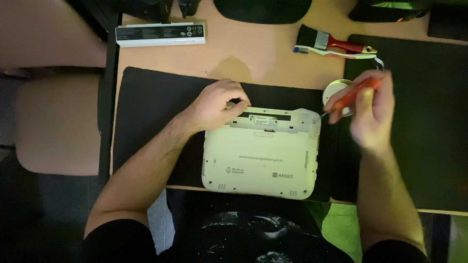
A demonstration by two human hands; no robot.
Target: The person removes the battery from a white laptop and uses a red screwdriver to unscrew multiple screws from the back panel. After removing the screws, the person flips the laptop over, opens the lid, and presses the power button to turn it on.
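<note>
2 hands [219, 104] flank the white laptop [261, 153]; right one [370, 109] grips a screwdriver [353, 95].

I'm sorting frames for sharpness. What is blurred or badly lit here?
Head view: the right hand and its orange-handled screwdriver are motion-blurred; the left hand and white laptop are sharp; the frame edges fall into dark shadow.

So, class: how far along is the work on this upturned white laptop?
Done: the battery is out, lying apart, its bay empty. In hand: the left hand steadies the laptop; the right hand holds a screwdriver beside it. Left: the bottom cover remains on.
</note>
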